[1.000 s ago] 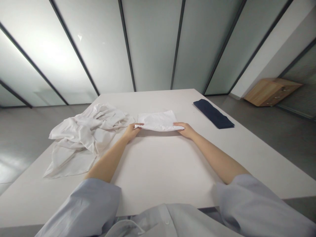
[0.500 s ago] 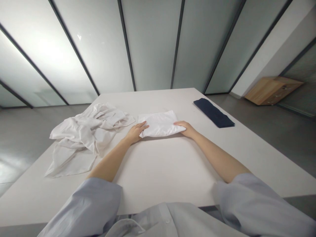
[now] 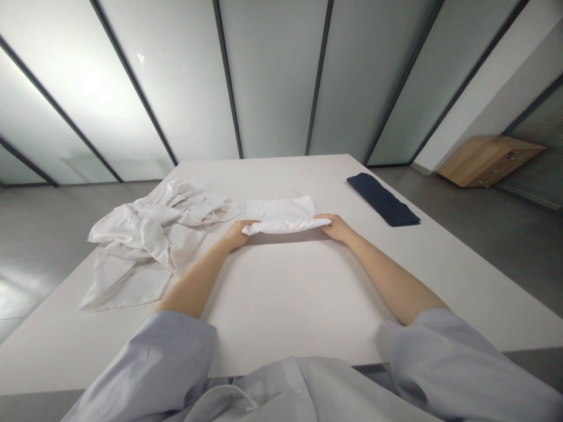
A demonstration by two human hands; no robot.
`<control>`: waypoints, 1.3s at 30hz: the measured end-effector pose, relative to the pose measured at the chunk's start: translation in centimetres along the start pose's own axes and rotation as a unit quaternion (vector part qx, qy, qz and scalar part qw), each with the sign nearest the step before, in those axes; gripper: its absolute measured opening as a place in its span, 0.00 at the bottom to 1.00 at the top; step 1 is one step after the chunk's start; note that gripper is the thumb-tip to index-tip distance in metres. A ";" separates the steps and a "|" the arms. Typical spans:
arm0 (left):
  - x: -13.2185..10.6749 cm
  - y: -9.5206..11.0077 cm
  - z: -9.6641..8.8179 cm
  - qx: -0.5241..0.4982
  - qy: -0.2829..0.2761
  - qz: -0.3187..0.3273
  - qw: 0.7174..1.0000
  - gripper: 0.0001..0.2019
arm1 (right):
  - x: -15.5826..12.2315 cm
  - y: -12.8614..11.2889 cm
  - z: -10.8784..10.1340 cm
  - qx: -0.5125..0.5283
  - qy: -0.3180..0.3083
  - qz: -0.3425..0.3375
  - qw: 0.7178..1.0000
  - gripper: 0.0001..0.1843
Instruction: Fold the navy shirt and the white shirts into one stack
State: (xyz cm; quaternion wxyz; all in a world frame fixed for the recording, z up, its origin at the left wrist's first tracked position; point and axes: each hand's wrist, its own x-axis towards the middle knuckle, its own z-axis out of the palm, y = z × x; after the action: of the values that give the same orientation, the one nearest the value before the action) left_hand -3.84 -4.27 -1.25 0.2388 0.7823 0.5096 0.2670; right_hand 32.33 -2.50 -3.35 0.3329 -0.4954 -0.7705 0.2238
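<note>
In front of me a folded white cloth point(image 3: 285, 212) lies on the table, its near edge lifted a little off the surface. My left hand point(image 3: 238, 233) grips the near left corner, fingers mostly tucked under the fabric. At the near right corner my right hand point(image 3: 336, 227) pinches the same edge, thumb on top. The raised edge runs between both hands and sags slightly in the middle. Whether it is a garment or a plain piece of fabric I cannot tell.
A crumpled heap of white fabric point(image 3: 158, 228) spreads over the left side of the white table point(image 3: 290, 305). A folded dark navy cloth point(image 3: 382, 199) lies at the right. Beyond the table stand frosted glass panels point(image 3: 272, 76) and a wooden cabinet point(image 3: 488, 159).
The near edge of the white cloth has been raised and tipped away from me. My fingers, earlier spread on top at the sides, now grip that edge.
</note>
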 end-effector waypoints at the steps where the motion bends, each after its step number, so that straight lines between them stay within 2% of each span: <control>1: 0.1 -0.1 0.0 -0.012 -0.006 -0.003 1.000 0.15 | 0.0 -0.1 0.0 -0.002 0.003 0.012 1.000 0.14; 3: 0.3 -0.3 0.2 -0.017 -0.011 -0.003 1.000 0.10 | 0.2 -0.3 0.1 -0.001 0.006 0.033 0.999 0.14; 4: 0.4 -0.4 0.3 -0.024 0.006 -0.016 1.000 0.09 | 0.3 -0.3 0.1 0.003 0.006 0.043 0.999 0.13; 8: 0.6 -0.3 0.7 -0.093 0.092 -0.052 0.990 0.12 | 0.6 -0.3 0.2 0.023 0.000 0.074 0.997 0.14; 11: 0.6 0.0 0.6 -0.114 0.116 -0.059 0.985 0.13 | 0.6 -0.3 0.2 0.025 0.005 0.070 0.997 0.16; 15: 0.9 -0.4 0.6 -0.074 0.127 -0.136 0.980 0.14 | 0.7 -0.5 0.4 0.007 0.026 0.068 0.997 0.18; 20: 1.3 -1.0 0.9 -0.054 0.153 -0.132 0.978 0.15 | 0.8 -0.9 0.7 -0.027 0.038 0.073 0.996 0.21; 24: 1.3 -0.6 1.0 0.030 0.151 -0.150 0.977 0.16 | 0.8 -1.2 0.9 -0.077 0.052 0.087 0.992 0.21; 29: 1.2 0.0 1.3 0.116 0.140 -0.169 0.969 0.16 | 0.4 -1.7 1.1 -0.173 0.059 0.121 0.976 0.21; 31: 1.0 0.1 1.3 0.134 0.147 -0.176 0.964 0.20 | 0.3 -1.8 1.2 -0.208 0.062 0.144 0.966 0.19; 33: 0.6 0.4 1.1 0.158 0.180 -0.146 0.960 0.25 | 0.3 -1.9 1.1 -0.240 0.089 0.139 0.957 0.15; 36: 0.2 1.5 0.8 0.206 0.228 -0.044 0.951 0.26 | 0.5 -2.4 0.9 -0.271 0.148 0.057 0.949 0.17; 37: 0.1 2.1 0.7 0.220 0.223 -0.010 0.950 0.25 | 0.7 -2.7 0.8 -0.274 0.154 0.024 0.949 0.18; 39: 0.5 3.7 1.1 0.242 0.179 0.048 0.952 0.23 | 1.3 -3.8 1.1 -0.274 0.133 -0.026 0.952 0.19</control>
State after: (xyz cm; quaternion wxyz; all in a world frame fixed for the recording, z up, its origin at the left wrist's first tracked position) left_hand -0.52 -5.26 0.40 -0.0658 0.7798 0.5550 0.2821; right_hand 28.87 -2.87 -1.15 0.2894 -0.5727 -0.7635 -0.0728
